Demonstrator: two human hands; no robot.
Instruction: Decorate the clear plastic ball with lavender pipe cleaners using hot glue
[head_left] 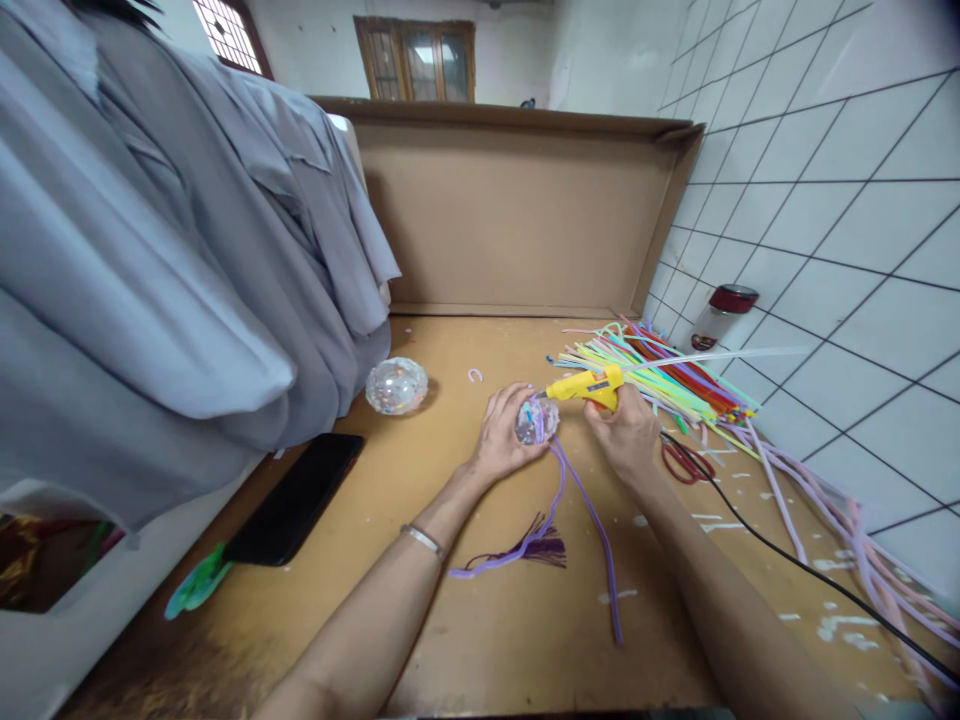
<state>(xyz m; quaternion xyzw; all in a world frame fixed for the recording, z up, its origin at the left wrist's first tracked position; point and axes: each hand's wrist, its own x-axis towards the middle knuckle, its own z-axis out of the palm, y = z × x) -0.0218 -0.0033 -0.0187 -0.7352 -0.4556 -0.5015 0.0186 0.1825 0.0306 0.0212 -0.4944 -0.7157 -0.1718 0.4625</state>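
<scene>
Left hand (pixel 501 437) grasps clear ball (pixel 528 430); right hand (pixel 628 432) grips yellow glue gun (pixel 577 385); gun lies crosswise, nozzle leftward at ball's top

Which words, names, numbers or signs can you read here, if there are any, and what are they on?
There are none that I can read.
Gun: a small dark mark on its yellow side, too small and blurred to read.
Phone: plain black, no writing shows.
Box: no writing on the brown side that shows.
</scene>
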